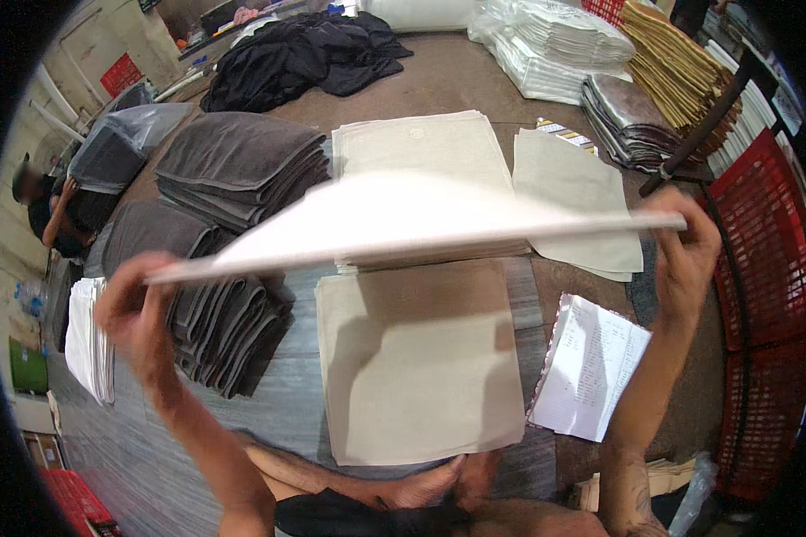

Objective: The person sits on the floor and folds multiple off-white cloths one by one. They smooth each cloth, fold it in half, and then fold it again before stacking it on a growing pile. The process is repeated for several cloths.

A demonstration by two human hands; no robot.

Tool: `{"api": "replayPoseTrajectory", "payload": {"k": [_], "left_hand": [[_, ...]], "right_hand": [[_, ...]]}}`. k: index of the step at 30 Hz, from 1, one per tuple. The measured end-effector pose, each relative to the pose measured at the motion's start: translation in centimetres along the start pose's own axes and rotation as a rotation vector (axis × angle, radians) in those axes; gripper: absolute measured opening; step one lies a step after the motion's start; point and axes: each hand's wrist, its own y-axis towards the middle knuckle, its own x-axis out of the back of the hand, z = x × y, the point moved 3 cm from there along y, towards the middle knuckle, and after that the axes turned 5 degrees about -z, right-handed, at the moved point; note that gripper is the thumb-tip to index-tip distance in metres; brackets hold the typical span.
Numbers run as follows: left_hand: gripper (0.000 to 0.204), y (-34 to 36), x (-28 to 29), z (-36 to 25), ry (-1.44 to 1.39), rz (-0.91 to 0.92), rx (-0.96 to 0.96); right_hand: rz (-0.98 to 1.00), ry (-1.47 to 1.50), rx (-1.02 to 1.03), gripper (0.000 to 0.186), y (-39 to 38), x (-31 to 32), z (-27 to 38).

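Note:
A pale cloth (376,219) hangs in the air, pulled taut by one edge, its middle washed out by light. My left hand (141,300) pinches one corner and my right hand (688,246) the other, both slightly blurred. Below it, near my feet, lies a flat square stack of beige cloths (421,358). Behind, partly covered by the raised cloth, rests a thicker beige stack (412,143). A few loose beige cloths (573,179) lie to its right.
Folded dark grey towels (233,161) stand at left beside folded white cloths (90,340). An open notebook (591,362) lies right. Behind are a black fabric heap (304,58), wrapped white stacks (555,49) and mustard cloths (676,72). Red crates (766,242) line the right; a person (54,206) sits far left.

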Motion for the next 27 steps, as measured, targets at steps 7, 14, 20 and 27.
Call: {"api": "replayPoseTrajectory", "payload": {"k": [7, 14, 20, 27], "left_hand": [[0.036, -7.0, 6.2, -5.3, -0.116, -0.032, 0.042], [0.012, -9.8, -2.5, 3.0, 0.028, 0.091, 0.497], [0.018, -15.8, -13.8, 19.7, -0.055, 0.220, 0.619], [0.022, -18.7, -17.7, 23.8, 0.111, 0.334, 0.702]], "right_hand": [[0.176, 0.234, -0.011, 0.023, -6.9, 3.6, 5.0], [0.169, -0.083, -0.500, 0.025, -11.6, -3.4, -3.9], [0.242, -0.211, -0.554, 0.040, -18.5, -12.1, -20.9], [0.275, -0.241, -0.595, 0.043, -20.4, -13.8, -24.6]]}}
